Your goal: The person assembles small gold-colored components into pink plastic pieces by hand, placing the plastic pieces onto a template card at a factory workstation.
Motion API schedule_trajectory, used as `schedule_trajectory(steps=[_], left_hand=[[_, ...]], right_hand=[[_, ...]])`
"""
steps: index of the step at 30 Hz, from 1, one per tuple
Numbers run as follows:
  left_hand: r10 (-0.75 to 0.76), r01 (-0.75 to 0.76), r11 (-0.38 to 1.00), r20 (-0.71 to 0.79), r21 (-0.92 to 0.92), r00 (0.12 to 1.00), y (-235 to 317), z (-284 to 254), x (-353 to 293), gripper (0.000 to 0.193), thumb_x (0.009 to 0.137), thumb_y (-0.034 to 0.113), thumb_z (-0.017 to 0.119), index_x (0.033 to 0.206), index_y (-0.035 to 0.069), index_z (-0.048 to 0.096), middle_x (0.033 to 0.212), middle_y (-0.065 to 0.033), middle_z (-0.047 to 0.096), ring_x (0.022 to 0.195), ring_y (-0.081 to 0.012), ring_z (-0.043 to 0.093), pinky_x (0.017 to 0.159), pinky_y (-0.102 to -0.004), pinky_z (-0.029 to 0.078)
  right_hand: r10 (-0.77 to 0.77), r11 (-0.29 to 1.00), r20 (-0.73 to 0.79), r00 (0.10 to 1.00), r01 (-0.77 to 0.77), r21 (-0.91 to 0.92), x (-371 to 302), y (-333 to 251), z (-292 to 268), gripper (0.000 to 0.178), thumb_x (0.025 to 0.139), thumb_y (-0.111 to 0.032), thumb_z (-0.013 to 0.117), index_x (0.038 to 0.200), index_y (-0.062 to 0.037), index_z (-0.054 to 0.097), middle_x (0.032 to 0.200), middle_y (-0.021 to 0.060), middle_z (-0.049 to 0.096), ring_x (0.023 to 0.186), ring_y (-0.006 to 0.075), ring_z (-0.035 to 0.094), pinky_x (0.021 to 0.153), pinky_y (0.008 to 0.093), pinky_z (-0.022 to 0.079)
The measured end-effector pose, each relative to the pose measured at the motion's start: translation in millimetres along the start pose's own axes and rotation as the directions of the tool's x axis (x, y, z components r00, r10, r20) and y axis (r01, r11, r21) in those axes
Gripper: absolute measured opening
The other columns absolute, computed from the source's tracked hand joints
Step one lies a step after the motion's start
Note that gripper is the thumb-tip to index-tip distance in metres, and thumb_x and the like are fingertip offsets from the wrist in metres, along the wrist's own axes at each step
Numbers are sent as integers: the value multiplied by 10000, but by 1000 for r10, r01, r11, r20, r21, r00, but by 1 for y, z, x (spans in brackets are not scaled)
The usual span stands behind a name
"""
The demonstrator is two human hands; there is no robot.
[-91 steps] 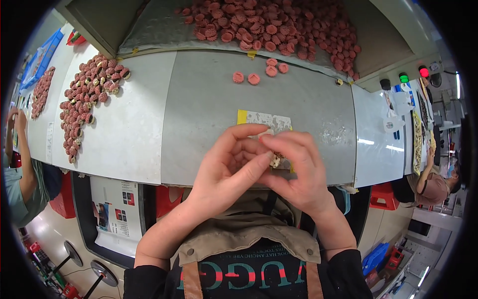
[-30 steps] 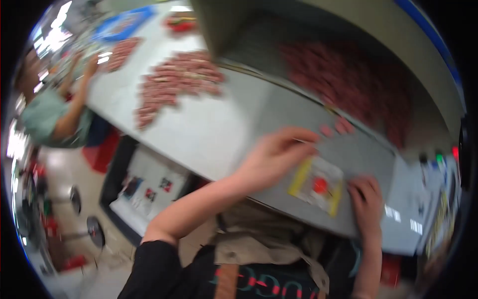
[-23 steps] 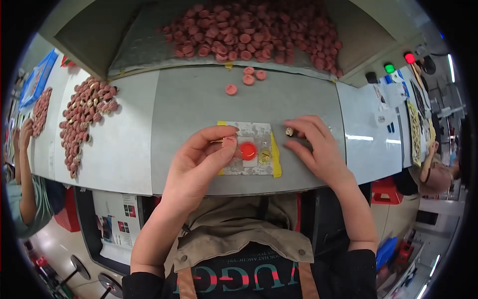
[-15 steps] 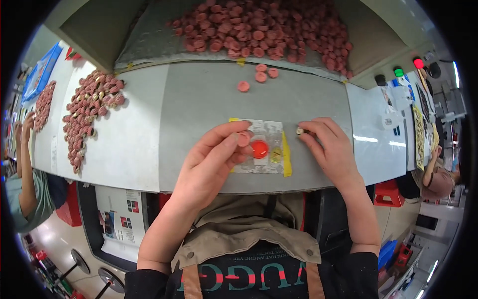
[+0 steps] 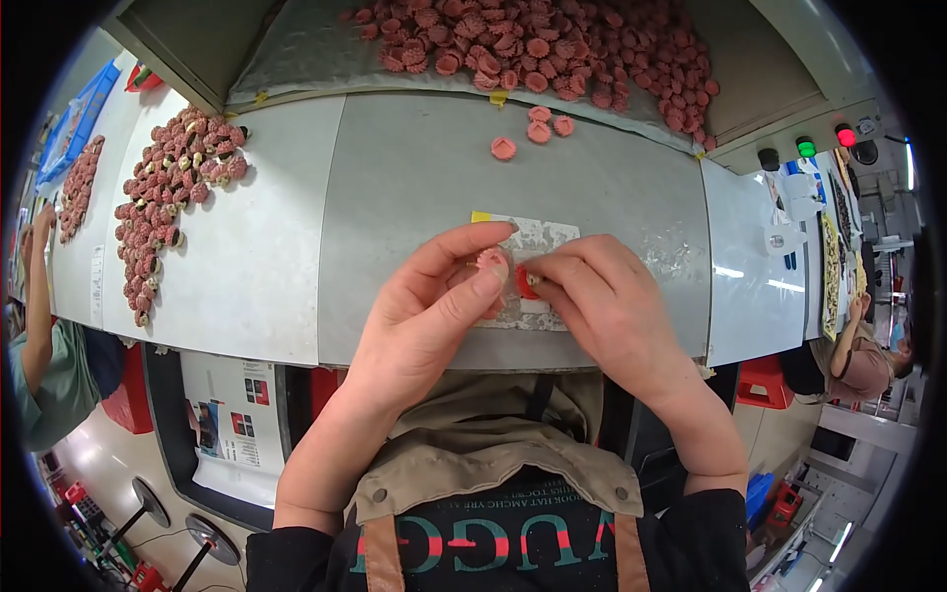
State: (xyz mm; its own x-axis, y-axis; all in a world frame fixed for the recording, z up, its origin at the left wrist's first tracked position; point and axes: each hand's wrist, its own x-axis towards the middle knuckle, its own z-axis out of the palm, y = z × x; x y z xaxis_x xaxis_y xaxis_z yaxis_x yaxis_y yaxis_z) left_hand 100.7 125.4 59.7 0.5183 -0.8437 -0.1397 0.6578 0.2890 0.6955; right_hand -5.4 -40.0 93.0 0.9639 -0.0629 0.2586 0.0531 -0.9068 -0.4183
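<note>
Between the thumb and fingers of my left hand (image 5: pixel 419 316) is a small pink ridged cup (image 5: pixel 492 260), its hollow side showing. My right hand (image 5: pixel 621 311) pinches a small pale piece (image 5: pixel 534 280) with its fingertips, close to the right of the cup and apart from it. Beneath that piece lies a round red dish (image 5: pixel 523 288), partly covered by my fingers. The dish rests on a smeared white board (image 5: pixel 538 231) with yellow tape at a corner. My right hand hides the board's right side.
A big heap of pink cups (image 5: pixel 552 49) fills the bay at the back, with several loose cups (image 5: pixel 503 148) in front. Pink pieces with dark and pale parts (image 5: pixel 158 217) lie spread at left. Other people sit at both sides. Lit buttons (image 5: pixel 807 147) are at right.
My right hand has moved left with the pale piece, from the board's right side to over the red dish. My left hand still holds the pink cup. The view has shifted slightly.
</note>
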Motion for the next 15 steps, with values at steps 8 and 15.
schedule_trajectory(steps=[8,15], left_hand=[[17,-23,991,-46,-133,999,1,5,5,317,966,172,543,1255,41,525,1088,-27,586,907,-93,539,816,-236,440],[21,-24,993,-31,-115,999,3,11,6,329,973,160,530,1274,29,503,1106,-43,598,962,-97,575,867,-246,461]], right_hand=[[-49,996,9,999,50,-68,1,6,-5,250,716,-6,710,950,-52,638,890,62,581,789,249,582,666,351,486],[-50,998,-34,998,49,-32,0,14,0,230,746,-7,670,970,-42,626,911,68,573,793,246,582,680,339,488]])
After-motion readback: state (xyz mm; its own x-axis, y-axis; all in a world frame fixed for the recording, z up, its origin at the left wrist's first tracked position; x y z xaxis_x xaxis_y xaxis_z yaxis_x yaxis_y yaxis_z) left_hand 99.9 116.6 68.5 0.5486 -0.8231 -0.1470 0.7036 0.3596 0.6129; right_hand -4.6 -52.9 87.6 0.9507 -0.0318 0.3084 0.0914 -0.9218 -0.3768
